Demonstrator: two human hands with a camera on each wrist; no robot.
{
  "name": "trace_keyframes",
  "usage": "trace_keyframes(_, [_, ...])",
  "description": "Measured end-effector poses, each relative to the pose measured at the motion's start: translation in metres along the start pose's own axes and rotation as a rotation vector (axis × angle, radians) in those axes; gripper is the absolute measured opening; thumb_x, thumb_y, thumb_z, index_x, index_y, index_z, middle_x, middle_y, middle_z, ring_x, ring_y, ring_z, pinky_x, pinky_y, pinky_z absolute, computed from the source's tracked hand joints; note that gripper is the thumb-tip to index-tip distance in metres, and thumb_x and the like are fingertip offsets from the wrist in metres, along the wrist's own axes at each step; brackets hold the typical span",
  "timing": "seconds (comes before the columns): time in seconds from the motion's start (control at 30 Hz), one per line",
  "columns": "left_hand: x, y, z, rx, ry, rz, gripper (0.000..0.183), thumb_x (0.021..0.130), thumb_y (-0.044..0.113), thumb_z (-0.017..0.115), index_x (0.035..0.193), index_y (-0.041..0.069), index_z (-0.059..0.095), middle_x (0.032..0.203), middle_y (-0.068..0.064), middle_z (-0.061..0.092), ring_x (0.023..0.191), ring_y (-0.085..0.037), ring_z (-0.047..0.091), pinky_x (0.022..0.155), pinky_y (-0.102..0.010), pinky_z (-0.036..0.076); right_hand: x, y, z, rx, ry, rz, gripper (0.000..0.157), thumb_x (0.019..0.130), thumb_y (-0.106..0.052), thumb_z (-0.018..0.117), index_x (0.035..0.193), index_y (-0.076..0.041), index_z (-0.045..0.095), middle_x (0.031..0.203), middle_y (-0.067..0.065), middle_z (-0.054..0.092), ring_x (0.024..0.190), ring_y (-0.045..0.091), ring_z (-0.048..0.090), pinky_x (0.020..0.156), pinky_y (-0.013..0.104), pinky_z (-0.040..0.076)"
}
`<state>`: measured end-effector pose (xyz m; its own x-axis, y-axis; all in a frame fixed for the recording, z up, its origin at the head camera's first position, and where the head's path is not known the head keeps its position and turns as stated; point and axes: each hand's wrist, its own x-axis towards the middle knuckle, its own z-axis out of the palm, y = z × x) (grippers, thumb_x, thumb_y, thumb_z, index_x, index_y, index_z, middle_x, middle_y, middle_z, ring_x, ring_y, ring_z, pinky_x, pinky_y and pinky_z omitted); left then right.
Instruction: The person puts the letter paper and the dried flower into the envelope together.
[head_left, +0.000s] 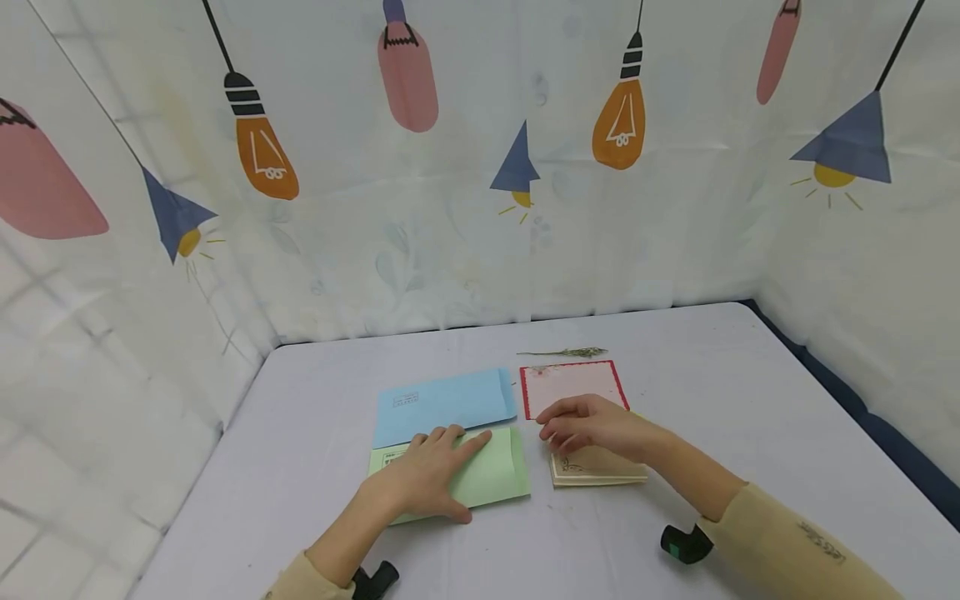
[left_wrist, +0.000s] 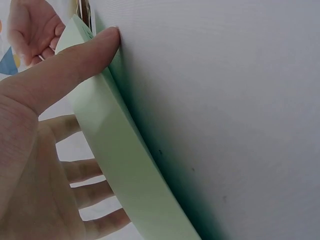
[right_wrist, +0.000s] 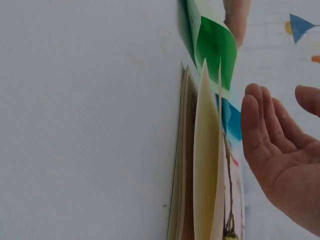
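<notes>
My left hand (head_left: 429, 473) rests on a light green envelope (head_left: 495, 471) with its fingers spread over the paper. In the left wrist view the thumb lies across the near edge of that envelope. The right wrist view shows the envelope's right end (right_wrist: 214, 47) gaping. My right hand (head_left: 588, 427) hovers over a small stack of cream cards (head_left: 600, 471), fingers loosely bent and holding nothing. A pale yellow folded sheet (right_wrist: 205, 165) stands partly lifted on top of the stack in the right wrist view.
A light blue envelope (head_left: 446, 408) lies just behind the green one. Behind the cream stack is a pink card with a red border (head_left: 566, 385), and farther back a dried sprig (head_left: 577, 352). A printed curtain (head_left: 465, 217) rises behind the white table (head_left: 712, 383).
</notes>
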<state>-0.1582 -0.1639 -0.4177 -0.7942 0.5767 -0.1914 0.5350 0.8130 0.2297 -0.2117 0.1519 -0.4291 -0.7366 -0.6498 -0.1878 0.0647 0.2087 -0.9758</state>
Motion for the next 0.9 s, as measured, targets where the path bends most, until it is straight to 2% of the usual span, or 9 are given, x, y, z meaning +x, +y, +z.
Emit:
trace_keyframes(0.3, [-0.001,0.001,-0.002,-0.002,-0.008,-0.002,0.102,0.075,0.046,0.088,0.160,0.020,0.038,0.147,-0.016,0.045,0.133,-0.036,0.045,0.106,-0.059,0.036,-0.006,0.002,-0.017,0.012,0.041,-0.031,0.041,0.105,-0.018,0.061,0.133,0.011,0.056,0.120,0.024,0.066,0.106,0.033,0.066,0.092,0.041,0.056])
trace_keyframes(0.9, [-0.001,0.000,-0.001,0.006,0.000,0.001,0.101,0.075,0.045,0.089,0.159,0.019,0.039,0.147,-0.016,0.046,0.134,-0.036,0.045,0.106,-0.058,0.037,-0.023,0.011,-0.050,-0.009,0.148,0.008,0.045,0.106,-0.022,0.060,0.134,0.012,0.054,0.122,0.025,0.065,0.107,0.030,0.064,0.090,0.036,0.056])
